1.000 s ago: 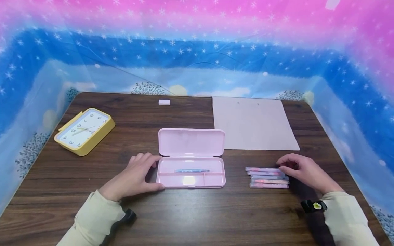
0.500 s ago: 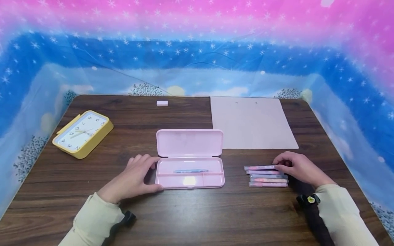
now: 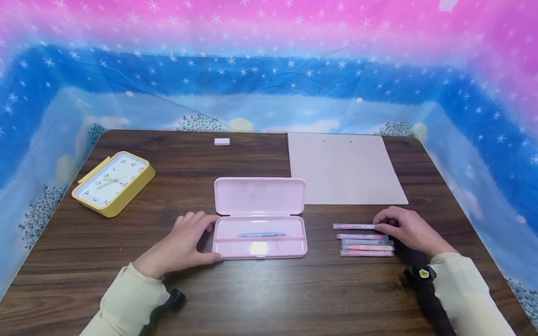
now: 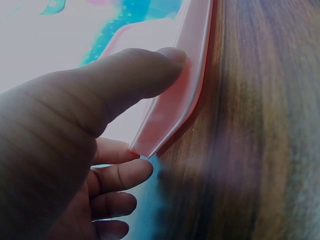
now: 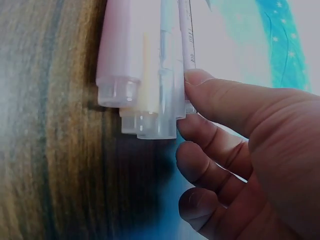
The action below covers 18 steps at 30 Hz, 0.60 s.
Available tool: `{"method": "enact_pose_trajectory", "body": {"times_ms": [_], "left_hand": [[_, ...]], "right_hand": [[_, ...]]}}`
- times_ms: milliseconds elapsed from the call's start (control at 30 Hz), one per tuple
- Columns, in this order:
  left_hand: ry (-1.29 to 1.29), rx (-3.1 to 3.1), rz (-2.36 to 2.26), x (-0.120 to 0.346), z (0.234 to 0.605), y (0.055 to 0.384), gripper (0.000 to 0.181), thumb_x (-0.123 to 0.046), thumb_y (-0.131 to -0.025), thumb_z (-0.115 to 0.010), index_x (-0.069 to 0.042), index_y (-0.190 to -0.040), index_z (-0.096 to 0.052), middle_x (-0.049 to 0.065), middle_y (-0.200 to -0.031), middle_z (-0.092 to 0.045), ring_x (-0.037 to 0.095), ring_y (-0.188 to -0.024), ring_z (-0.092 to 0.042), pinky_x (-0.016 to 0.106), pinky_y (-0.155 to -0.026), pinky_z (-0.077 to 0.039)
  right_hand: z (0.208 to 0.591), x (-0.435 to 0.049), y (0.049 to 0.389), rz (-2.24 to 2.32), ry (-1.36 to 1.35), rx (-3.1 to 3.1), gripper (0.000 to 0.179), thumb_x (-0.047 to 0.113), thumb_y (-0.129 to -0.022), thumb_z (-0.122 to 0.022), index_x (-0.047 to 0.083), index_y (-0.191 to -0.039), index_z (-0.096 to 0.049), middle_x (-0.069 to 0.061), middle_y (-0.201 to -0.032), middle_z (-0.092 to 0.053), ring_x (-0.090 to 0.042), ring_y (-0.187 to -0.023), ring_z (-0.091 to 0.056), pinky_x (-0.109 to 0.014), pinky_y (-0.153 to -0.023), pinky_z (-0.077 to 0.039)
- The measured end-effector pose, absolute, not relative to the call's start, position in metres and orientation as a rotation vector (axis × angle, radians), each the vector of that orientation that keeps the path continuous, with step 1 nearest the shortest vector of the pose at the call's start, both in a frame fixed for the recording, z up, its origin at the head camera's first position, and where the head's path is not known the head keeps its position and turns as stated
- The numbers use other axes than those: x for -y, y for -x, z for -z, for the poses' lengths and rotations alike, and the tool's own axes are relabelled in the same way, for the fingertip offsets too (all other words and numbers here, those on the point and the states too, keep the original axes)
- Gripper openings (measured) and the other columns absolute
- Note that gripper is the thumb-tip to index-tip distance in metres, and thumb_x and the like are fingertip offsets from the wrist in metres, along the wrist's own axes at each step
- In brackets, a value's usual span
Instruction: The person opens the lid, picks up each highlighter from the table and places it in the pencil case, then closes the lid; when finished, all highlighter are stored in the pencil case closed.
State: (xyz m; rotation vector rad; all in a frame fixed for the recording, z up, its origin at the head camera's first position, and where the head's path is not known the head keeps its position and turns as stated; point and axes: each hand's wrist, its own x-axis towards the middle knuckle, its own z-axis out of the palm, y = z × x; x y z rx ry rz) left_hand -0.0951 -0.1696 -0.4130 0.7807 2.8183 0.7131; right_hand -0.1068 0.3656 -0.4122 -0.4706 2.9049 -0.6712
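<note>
A pink pencil case (image 3: 259, 247) lies with its lid up, a slim blue pen (image 3: 261, 234) in its long rear compartment. My left hand (image 3: 180, 245) holds the case's left end, thumb on the front wall (image 4: 172, 95) and index finger at the back corner. To the right, my right hand (image 3: 409, 231) pinches the right end of a pale pink-and-lilac pen (image 3: 353, 227) between thumb and index finger. That pen lies slightly apart from a row of several capped pastel pens (image 3: 365, 247) just in front of it. Their clear ends show in the right wrist view (image 5: 119, 93).
A pale board (image 3: 349, 172) with two small holes lies behind the pens. At the back sits a small white eraser-like block (image 3: 222, 141). A yellow clock (image 3: 114, 183) lies face up at the left of the wooden table (image 3: 252, 298). Snowflake-patterned cloth surrounds the table.
My right hand has shifted slightly left and taken hold of the rearmost pen, drawing it back from the row so a gap shows. The left hand has stayed on the pencil case.
</note>
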Motion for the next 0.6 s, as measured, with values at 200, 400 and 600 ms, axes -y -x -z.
{"method": "enact_pose_trajectory", "body": {"times_ms": [200,400,600], "left_hand": [[-0.773,-2.81,-0.705,0.17,0.412,0.095,0.077,-0.053,-0.074,-0.08,-0.012,-0.134,-0.054,-0.004,-0.103,-0.055,0.015,-0.096,-0.043,0.035,-0.084,-0.033],[-0.794,-2.827,-0.714,0.169,0.413,0.095,0.076,-0.052,-0.073,-0.081,-0.011,-0.132,-0.055,-0.005,-0.101,-0.055,0.014,-0.094,-0.043,0.034,-0.083,-0.032],[-0.796,-2.829,-0.714,0.168,0.412,0.095,0.076,-0.052,-0.073,-0.08,-0.011,-0.132,-0.055,-0.005,-0.1,-0.055,0.014,-0.093,-0.043,0.034,-0.083,-0.032]], "right_hand": [[0.406,-0.366,0.102,0.664,0.457,-2.915,0.005,0.024,-0.093,-0.069,0.027,-0.097,-0.069,0.009,-0.094,-0.065,-0.003,-0.079,-0.056,-0.026,-0.071,-0.048],[0.388,-0.36,0.095,0.659,0.461,-2.95,0.007,0.027,-0.093,-0.068,0.028,-0.1,-0.069,0.008,-0.095,-0.065,-0.004,-0.078,-0.055,-0.026,-0.068,-0.048],[0.37,-0.347,0.095,0.662,0.598,-3.006,0.01,0.022,-0.093,-0.069,0.029,-0.099,-0.067,0.014,-0.089,-0.06,-0.002,-0.07,-0.051,-0.022,-0.062,-0.046]]}}
